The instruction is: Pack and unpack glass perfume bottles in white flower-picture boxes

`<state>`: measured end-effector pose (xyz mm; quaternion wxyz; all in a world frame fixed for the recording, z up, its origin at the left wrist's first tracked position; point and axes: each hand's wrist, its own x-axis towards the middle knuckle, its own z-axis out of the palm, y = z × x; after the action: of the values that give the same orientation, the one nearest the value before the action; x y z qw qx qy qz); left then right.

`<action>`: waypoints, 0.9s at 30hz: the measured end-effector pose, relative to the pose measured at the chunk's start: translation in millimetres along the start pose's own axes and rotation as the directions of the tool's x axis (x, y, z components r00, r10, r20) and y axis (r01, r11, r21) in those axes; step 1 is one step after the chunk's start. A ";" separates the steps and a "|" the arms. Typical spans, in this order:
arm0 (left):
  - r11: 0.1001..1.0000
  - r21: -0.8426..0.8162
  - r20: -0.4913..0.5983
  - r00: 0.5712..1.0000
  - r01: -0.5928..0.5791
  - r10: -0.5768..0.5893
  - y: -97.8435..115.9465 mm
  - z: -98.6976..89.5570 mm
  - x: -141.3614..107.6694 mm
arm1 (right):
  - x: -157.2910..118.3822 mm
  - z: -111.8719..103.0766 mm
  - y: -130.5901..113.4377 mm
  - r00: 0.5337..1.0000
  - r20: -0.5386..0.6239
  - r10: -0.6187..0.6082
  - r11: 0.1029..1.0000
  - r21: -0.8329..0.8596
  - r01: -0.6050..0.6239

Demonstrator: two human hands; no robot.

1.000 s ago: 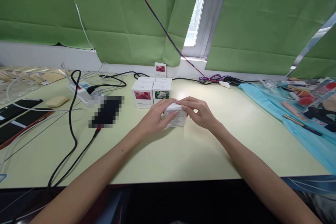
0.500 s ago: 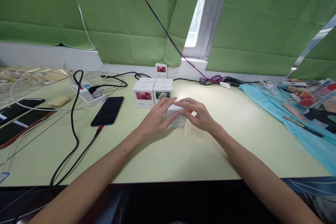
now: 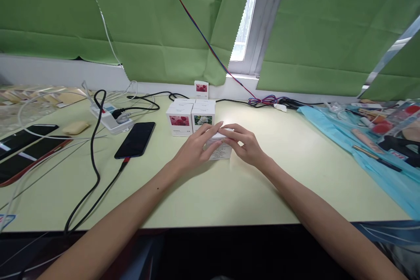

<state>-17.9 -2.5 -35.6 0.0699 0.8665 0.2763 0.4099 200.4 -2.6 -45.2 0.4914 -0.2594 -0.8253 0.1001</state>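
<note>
Centre frame, the left hand (image 3: 194,148) and right hand (image 3: 246,143), loosely curled, brace a white box (image 3: 220,152) on the worktop (image 3: 262,197), probably to steady it. Flower-printed boxes (image 3: 180,127) stand just behind.

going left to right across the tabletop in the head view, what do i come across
beige case → power strip → black phone → front box with red flowers → box with white flowers → white box with printed text → red-and-blue wires → light-blue sheet
</note>
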 end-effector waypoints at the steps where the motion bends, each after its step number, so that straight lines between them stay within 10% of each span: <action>1: 1.000 -0.003 -0.001 1.000 -0.003 0.003 -0.1 0.2 0.0 | 0.1 0.4 0.2 1.000 -0.004 -0.003 1.000 -0.001 0.003; 27: 0.982 -0.056 -0.069 0.980 0.182 -0.186 7.0 -10.0 2.8 | 2.2 5.4 -17.3 0.973 -0.159 0.166 0.986 0.010 -0.166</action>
<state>-21.0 -7.9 -24.8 0.1185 0.8195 0.3475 0.4401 189.2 -15.6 -39.0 0.5452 -0.3354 -0.7591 0.1183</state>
